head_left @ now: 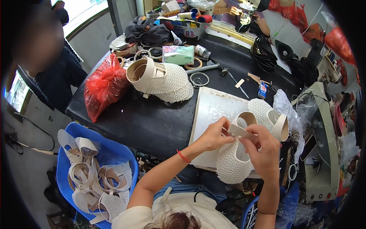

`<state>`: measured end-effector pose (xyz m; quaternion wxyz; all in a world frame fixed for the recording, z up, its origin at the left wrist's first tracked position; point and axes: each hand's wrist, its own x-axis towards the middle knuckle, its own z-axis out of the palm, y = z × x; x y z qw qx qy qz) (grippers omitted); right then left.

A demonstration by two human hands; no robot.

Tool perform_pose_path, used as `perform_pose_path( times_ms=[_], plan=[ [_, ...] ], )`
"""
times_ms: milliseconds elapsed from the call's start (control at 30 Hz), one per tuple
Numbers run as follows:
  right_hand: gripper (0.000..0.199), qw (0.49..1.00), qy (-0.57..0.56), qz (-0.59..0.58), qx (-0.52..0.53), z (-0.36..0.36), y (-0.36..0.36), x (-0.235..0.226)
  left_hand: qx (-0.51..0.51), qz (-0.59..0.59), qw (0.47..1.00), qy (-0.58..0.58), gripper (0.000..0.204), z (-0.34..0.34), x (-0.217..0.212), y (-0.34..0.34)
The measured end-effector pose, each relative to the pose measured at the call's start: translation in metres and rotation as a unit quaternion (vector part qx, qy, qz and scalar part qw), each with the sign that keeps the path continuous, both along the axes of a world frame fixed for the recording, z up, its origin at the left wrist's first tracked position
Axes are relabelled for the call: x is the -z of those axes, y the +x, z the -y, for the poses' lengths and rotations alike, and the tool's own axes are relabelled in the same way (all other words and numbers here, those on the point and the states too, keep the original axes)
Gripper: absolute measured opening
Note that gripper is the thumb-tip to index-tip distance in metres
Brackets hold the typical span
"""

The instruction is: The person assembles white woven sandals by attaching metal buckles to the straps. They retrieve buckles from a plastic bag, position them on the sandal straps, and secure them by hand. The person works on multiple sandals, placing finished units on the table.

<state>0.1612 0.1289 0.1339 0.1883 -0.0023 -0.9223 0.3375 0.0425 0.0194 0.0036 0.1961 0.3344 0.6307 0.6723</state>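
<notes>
Between my hands is a cream woven shoe upper (233, 164) with an ankle strap (241, 133). My left hand (215, 134) pinches the strap's left side between thumb and fingers. At the strap's other end, my right hand (264, 147) closes thumb and fingertips on it. The woven toe hangs down toward me, over the near edge of a pale board (207, 114). Just beyond my right hand lies another cream woven upper (263, 108), its strap curving to the right. My fingers partly hide the spot where the strap meets the upper.
Several stacked uppers (171, 84) and a red plastic bag (105, 89) occupy the table's left. Below them, a blue basin (129, 152) holds more uppers. A hammer (204, 68), tape rings and a small blue box (262, 90) lie farther back. Other people are at far left and top.
</notes>
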Motion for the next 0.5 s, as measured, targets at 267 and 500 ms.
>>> perform_pose_path(
  times_ms=[267,500],
  plan=[
    [0.026,0.996,-0.005,-0.085,0.016,-0.001,0.002,-0.007,0.042,0.173,0.981,0.071,0.015,0.023,-0.042,0.021],
    [0.014,0.989,-0.148,-0.007,-0.001,0.017,0.022,0.004,-0.012,0.080,0.996,0.030,0.022,0.028,-0.044,0.032]
  ],
)
